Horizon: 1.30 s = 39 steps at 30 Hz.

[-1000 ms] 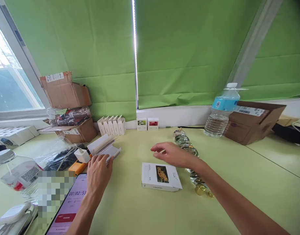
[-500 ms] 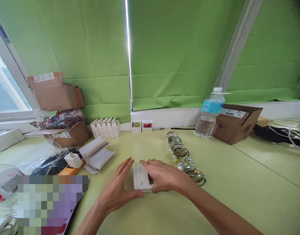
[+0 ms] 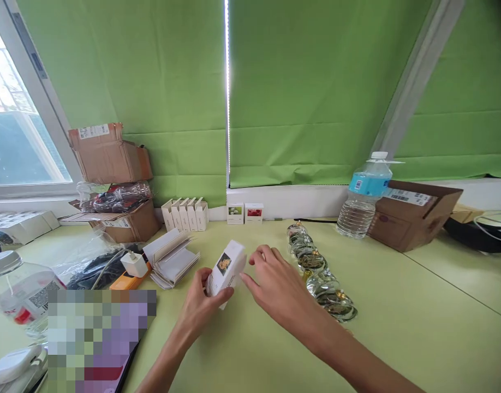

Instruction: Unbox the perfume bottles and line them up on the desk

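Observation:
My left hand [image 3: 201, 300] grips a small white box [image 3: 221, 278] with a flower picture on its face, thumb in front and fingers behind. The box is tilted and raised off the table. Just to its right is my right hand [image 3: 270, 278], thumb and fingers apart, beside the box's end; whether the thumb touches it I cannot tell. Right of that hand lies a row of shiny silvery coiled bundles [image 3: 311, 262] with gold bits. Folded white cartons [image 3: 177, 267] lie to the left.
Several narrow white boxes [image 3: 189, 215] stand by the wall, beside two picture boxes, one green [image 3: 235, 214] and one red [image 3: 254, 213]. A water bottle [image 3: 357, 215] and a brown carton [image 3: 410, 218] stand back right. Stacked cartons [image 3: 111, 164], a charger [image 3: 135, 265] and a clear jar [image 3: 25, 289] are left.
The white box, lying flat between both hands before, is now lifted and tilted in my left hand. My right hand has come off it to the right. The view has shifted slightly left.

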Tool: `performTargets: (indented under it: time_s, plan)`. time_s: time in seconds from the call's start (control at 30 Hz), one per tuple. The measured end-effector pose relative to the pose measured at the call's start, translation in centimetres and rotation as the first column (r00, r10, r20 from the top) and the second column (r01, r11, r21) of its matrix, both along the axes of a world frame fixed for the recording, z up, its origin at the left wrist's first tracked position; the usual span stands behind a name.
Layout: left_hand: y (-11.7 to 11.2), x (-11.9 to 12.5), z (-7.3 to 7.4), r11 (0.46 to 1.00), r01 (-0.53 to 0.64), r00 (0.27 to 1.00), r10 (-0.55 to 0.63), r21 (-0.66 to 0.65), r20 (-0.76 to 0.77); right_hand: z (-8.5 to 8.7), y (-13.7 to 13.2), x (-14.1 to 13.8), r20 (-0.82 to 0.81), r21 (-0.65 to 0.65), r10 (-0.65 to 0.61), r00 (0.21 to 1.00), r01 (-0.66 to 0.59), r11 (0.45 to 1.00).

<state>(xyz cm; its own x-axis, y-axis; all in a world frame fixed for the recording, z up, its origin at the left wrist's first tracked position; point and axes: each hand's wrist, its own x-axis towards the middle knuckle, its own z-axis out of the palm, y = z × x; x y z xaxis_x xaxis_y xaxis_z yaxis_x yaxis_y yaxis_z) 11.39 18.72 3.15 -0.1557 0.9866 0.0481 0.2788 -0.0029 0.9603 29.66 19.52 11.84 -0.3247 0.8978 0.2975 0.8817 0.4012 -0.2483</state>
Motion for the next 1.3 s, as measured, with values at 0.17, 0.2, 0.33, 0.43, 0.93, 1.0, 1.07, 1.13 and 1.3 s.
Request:
performTargets:
  time_s: [0.17,0.2,0.33,0.43,0.93,1.0,1.07,1.13,1.3]
  plan:
    - [-0.3,0.5,0.4,0.998,0.068,0.984,-0.065,-0.010,0.165,-1.4,0.9,-0.4,-0.124,-0.267,0.038,0.992,-0.070,0.961]
    - [-0.4,0.7,0.3,0.992,0.126,0.975,-0.123,-0.002,0.183,-1.7,1.1,-0.6,-0.191,-0.310,0.071,0.979,-0.129,0.942]
    - [-0.3,0.8,-0.4,0.961,0.266,0.946,-0.276,0.078,0.169,-3.1,1.6,-1.3,-0.355,-0.339,0.092,0.930,-0.220,0.915]
    - [-0.1,0.5,-1.0,0.958,0.254,0.962,-0.264,0.130,0.066,-4.2,1.8,-1.7,-0.306,-0.295,0.061,0.950,-0.156,0.943]
    - [0.9,-0.4,-2.5,0.993,0.022,0.990,-0.005,0.118,-0.141,-7.3,3.7,-4.2,-0.104,-0.187,0.011,0.995,-0.031,0.982]
    - [1.0,-0.6,-2.6,0.993,-0.005,0.989,0.022,0.119,-0.143,-7.6,4.9,-5.0,-0.079,-0.171,-0.007,0.997,-0.006,0.985]
    - [1.1,-0.8,-2.7,0.993,-0.023,0.988,0.041,0.118,-0.148,-7.9,6.4,-5.9,-0.048,-0.161,-0.036,0.998,0.027,0.987]
    - [1.2,-0.9,-2.8,0.993,-0.034,0.986,0.052,0.115,-0.158,-8.0,8.1,-7.1,-0.036,-0.154,-0.059,0.998,0.053,0.987]
    - [1.4,-0.7,-2.7,0.996,-0.027,0.983,0.041,0.082,-0.180,-7.4,13.8,-10.8,-0.037,-0.134,-0.106,0.994,0.100,0.986]
